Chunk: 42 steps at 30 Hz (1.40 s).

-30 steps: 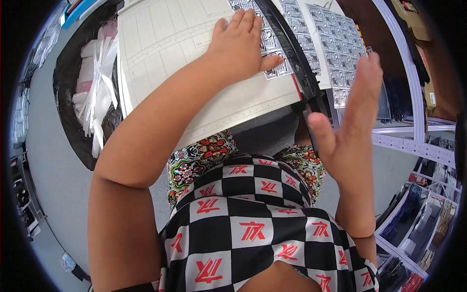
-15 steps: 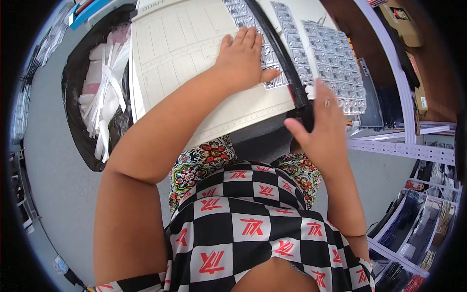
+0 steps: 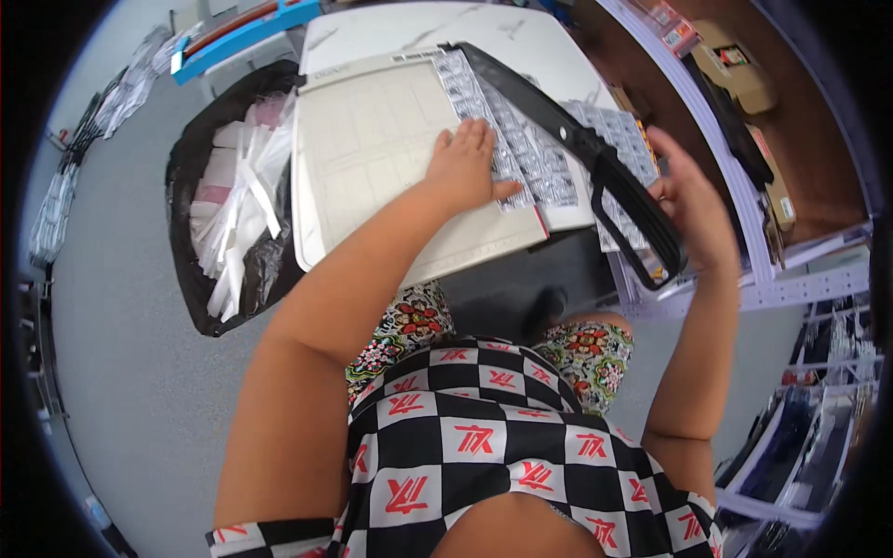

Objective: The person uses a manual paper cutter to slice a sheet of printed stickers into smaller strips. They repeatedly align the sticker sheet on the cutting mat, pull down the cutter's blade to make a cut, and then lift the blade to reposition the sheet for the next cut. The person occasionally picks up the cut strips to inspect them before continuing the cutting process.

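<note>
A cream guillotine paper cutter (image 3: 363,149) lies before me, its black blade arm (image 3: 530,98) raised and swung out to the right. My left hand (image 3: 465,167) rests flat on the bed, fingers spread, over the edge of a silvery printed sheet (image 3: 458,88). Beside the black loop handle (image 3: 642,219) is my right hand (image 3: 693,209), fingers apart. Its thumb is close to the handle; whether they touch I cannot tell. Past the cutting edge lie a narrower silvery strip (image 3: 549,177) and a wider silvery sheet (image 3: 605,121), partly hidden by the arm.
The cutter stands on a white marbled table (image 3: 372,33). At its left a black plastic bag (image 3: 191,186) holds white paper offcuts (image 3: 251,186). A pale metal shelf frame (image 3: 735,130) with cardboard boxes (image 3: 739,79) stands close at the right, with more racks below.
The blade arm has come up from the bed and swung right. My right hand has moved right and is beside the handle. My left hand stays pressed on the sheet; the view has shifted.
</note>
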Each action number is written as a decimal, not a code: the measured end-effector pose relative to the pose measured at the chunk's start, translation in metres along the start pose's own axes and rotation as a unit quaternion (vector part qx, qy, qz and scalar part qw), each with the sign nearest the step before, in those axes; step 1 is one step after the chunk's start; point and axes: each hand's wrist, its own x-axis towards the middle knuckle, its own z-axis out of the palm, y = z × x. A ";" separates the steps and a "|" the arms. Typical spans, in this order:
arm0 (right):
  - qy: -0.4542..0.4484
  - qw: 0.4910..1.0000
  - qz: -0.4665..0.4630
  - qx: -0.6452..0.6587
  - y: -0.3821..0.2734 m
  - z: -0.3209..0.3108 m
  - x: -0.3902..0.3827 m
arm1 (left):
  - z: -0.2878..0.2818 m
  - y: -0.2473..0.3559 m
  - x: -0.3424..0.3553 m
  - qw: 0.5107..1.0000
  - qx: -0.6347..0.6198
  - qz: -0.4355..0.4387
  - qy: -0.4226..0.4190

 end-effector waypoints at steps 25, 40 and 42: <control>0.045 0.968 -0.248 -0.015 0.091 0.071 0.076 | -0.011 -0.006 -0.045 0.986 -0.133 -0.006 0.097; 0.236 0.901 -0.219 -0.292 0.121 0.058 0.074 | -0.024 0.012 -0.054 0.999 -0.022 -0.034 -0.022; 0.228 0.897 -0.252 -0.284 0.119 0.064 0.080 | -0.020 0.010 -0.053 0.999 -0.030 -0.028 -0.006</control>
